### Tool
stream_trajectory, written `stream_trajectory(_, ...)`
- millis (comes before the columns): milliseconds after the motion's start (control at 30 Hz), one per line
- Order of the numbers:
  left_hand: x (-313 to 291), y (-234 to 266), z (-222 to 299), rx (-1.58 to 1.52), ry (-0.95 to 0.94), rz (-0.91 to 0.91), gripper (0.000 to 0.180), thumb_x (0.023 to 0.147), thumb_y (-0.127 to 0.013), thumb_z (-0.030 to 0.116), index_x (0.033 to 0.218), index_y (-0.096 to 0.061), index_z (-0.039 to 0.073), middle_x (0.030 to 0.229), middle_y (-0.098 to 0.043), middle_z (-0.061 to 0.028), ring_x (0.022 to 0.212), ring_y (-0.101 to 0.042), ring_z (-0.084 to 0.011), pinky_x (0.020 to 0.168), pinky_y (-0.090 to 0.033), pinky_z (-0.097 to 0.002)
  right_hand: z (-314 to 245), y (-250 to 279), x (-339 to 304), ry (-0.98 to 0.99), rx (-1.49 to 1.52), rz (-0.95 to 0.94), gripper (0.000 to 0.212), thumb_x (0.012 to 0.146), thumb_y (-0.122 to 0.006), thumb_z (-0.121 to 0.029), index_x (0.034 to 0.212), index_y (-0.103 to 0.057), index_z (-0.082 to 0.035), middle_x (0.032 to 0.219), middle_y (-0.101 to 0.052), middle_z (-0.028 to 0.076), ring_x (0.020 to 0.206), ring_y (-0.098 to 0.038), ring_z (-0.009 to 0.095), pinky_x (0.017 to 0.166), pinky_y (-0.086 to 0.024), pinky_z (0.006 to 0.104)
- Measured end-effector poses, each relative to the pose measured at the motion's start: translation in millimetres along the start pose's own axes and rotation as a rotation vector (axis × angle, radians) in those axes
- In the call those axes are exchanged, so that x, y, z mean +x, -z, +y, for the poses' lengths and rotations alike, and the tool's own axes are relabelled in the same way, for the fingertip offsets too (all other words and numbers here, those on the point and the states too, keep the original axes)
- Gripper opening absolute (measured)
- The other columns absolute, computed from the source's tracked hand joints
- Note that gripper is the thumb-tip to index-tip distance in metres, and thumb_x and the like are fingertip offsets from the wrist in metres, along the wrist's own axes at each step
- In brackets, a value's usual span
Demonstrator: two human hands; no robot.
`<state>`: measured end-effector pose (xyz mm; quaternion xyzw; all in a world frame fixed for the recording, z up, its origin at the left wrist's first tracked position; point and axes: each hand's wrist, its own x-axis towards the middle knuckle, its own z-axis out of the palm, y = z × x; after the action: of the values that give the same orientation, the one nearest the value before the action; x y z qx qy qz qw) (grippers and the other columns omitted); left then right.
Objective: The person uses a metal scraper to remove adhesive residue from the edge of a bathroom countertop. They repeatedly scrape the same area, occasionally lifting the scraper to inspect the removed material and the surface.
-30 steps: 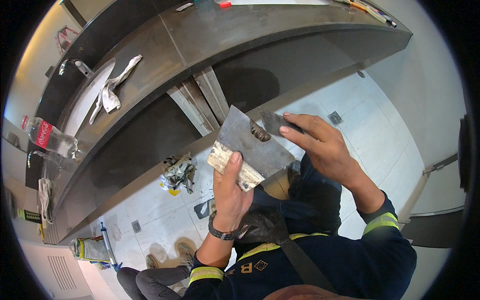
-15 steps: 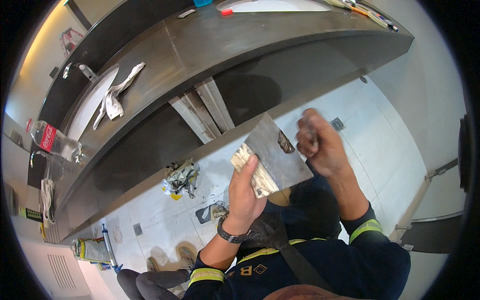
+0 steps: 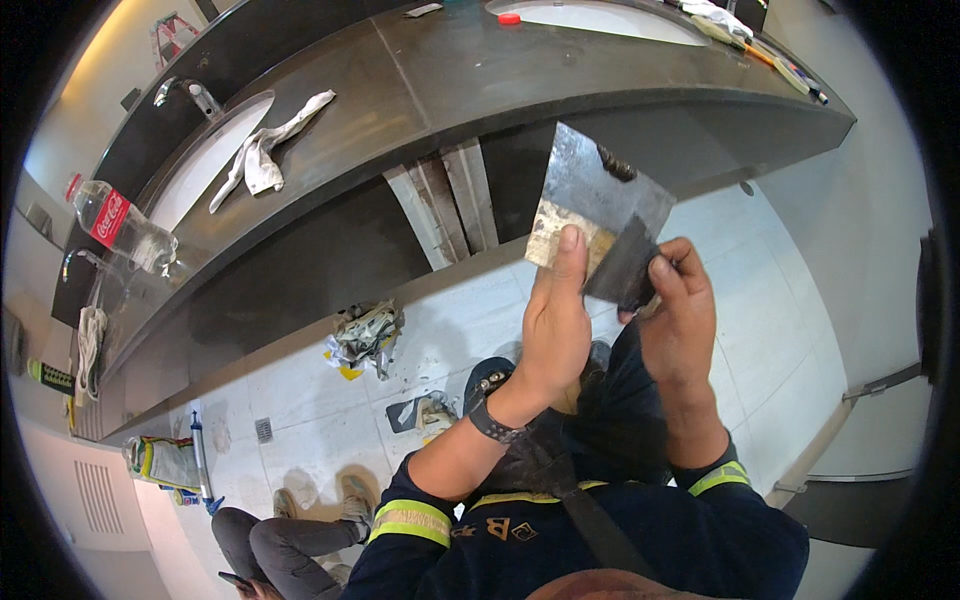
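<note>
The left hand (image 3: 558,325) grips a flat steel plate (image 3: 595,190) by the wooden strip (image 3: 548,225) along one edge, thumb on top, holding it tilted in front of the body and clear of the countertop (image 3: 370,95). A dark smear of paste (image 3: 617,165) sits at the plate's edge opposite the strip. The right hand (image 3: 685,320) pinches a dark, thin scraper (image 3: 625,262) between thumb and fingers; its blade overlaps the plate's side nearest that hand, though whether they touch cannot be told. On the countertop, a white cloth (image 3: 263,170) lies between the left basin (image 3: 215,160) and the front edge, a plastic bottle (image 3: 135,238) is towards the left end, and slim tools (image 3: 785,70) lie near the right corner. Crumpled packaging (image 3: 365,335) lies on the floor (image 3: 315,405) below the front edge.
</note>
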<state>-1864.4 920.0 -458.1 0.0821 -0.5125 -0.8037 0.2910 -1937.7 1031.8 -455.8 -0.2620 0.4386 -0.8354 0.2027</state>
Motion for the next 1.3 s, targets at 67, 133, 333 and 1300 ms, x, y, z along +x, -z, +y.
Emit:
stream_trajectory(67, 0.5, -0.8, 1.8, -0.109, -0.02, -0.061, 0.063, 0.107, -0.027, 0.052, 0.134, -0.047, -0.001, 0.129, -0.056, -0.0147, 0.117, -0.054, -0.0231, 0.103, -0.039, -0.0365, -6.6, 6.5, 11.1, -0.007, 0.001, 0.012, 0.015, 0.096, -0.061, -0.014, 0.105, -0.055, -0.004, 0.092, -0.063, 0.006, 0.073, -0.063, 0.014, 0.059, -0.052, 0.0288)
stream_trajectory(133, -1.4, -11.4, 10.8, -0.25, -0.128, -0.142, 0.076, 0.105, -0.018, 0.059, 0.145, -0.038, -0.003, 0.143, -0.048, -0.0182, 0.131, -0.045, -0.0277, 0.111, -0.03, -0.0408, -18.6, 13.6, 24.9, -0.039, -0.043, 0.011, 0.015, 0.094, -0.063, -0.016, 0.102, -0.056, -0.006, 0.087, -0.062, 0.003, 0.073, -0.061, 0.011, 0.06, -0.05, 0.0279)
stream_trajectory(333, -35.6, 60.5, -12.6, -0.138, -0.017, -0.151, 0.062, 0.105, -0.033, 0.048, 0.144, -0.042, 0.001, 0.135, -0.053, -0.0197, 0.126, -0.049, -0.0286, 0.103, -0.041, -0.0389, -92.3, 36.4, 120.1, 0.162, -0.563, -0.129, 0.028, 0.095, -0.063, -0.03, 0.111, -0.062, -0.006, 0.097, -0.059, 0.002, 0.087, -0.056, 0.009, 0.07, -0.051, 0.0281)
stream_trajectory(1300, -24.7, 156.5, -30.8, 0.255, -0.304, 0.496, 0.018, 0.1, -0.057, 0.018, 0.109, -0.062, 0.002, 0.097, -0.067, -0.0084, 0.084, -0.061, -0.0138, 0.078, -0.05, -0.028, -1.6, 24.5, 43.1, 0.226, -0.402, 0.014, 0.02, 0.099, -0.062, -0.025, 0.105, -0.057, -0.007, 0.083, -0.057, 0.003, 0.057, -0.057, 0.011, 0.049, -0.044, 0.0227)
